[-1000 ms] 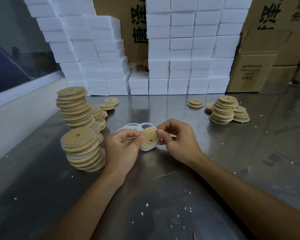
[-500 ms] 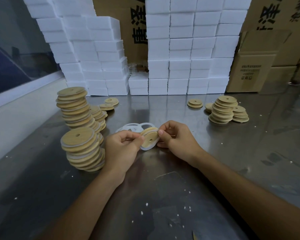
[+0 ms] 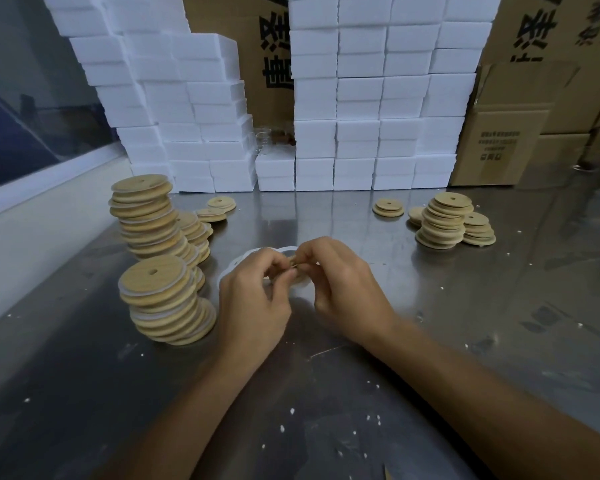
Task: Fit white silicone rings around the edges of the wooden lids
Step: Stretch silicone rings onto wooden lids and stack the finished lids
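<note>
My left hand (image 3: 253, 292) and right hand (image 3: 340, 282) pinch one wooden lid (image 3: 293, 268) between them above the bench (image 3: 361, 393), over the loose silicone rings (image 3: 238, 263). Ringed stacks (image 3: 160, 289) stand left; bare lids (image 3: 444, 220) wait far right, so plenty remains.

1. Tall cardboard carton (image 3: 267, 57) behind the white foam blocks (image 3: 378, 98): large black Chinese characters, partly hidden by the blocks, not fully readable.
2. Large carton (image 3: 534, 26) right of the blocks: big black Chinese characters, cropped by the frame top.
3. Small open carton (image 3: 496, 147) just right of the blocks: small black printed lines plus a short bolder line below, too blurred to read.
</note>
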A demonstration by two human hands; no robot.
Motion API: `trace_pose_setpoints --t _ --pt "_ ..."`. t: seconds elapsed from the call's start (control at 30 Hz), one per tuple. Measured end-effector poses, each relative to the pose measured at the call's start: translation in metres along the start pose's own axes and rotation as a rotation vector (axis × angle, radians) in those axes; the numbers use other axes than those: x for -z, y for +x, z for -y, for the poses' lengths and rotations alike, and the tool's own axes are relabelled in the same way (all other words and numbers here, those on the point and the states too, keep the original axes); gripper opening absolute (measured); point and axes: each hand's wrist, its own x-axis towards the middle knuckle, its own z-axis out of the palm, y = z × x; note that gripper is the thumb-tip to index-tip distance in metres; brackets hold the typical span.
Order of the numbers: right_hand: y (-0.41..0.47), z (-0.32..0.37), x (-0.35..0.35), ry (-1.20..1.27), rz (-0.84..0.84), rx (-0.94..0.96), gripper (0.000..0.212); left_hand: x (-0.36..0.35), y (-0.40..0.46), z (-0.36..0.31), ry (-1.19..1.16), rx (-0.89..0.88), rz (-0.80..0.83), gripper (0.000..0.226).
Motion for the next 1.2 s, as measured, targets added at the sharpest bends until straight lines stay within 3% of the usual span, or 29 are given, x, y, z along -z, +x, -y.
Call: trace_pose_setpoints --t 0.1,0.27,0.43,0.7,0.8,1.2 --pt "0.001 -0.003 -0.003 0.085 -0.068 -0.051 0.009 -0.001 0.003 -0.001 -0.183 0.221 -0.048 0.032" --pt "0.0 -0.009 -0.005 0.239 -0.145 -0.194 0.01 -0.004 0.003 -0.003 -0.518 0.565 -0.08 0.021" --pt "0.001 -0.009 -0.003 0.201 -0.165 -0.166 0.013 -0.006 0.004 -0.008 -0.686 0.734 -0.085 0.026" --pt "0.001 -0.007 0.001 0.12 -0.194 -0.182 0.007 -0.006 0.002 -0.006 -0.664 0.739 -0.046 0.019" --pt "0.001 -0.006 0.002 0.119 -0.179 -0.179 0.006 -0.007 0.002 -0.004 -0.653 0.717 -0.028 0.027" --pt "0.003 -0.003 -0.002 0.385 -0.154 -0.44 0.006 -0.004 0.004 0.009 -0.329 0.413 0.034 0.038"
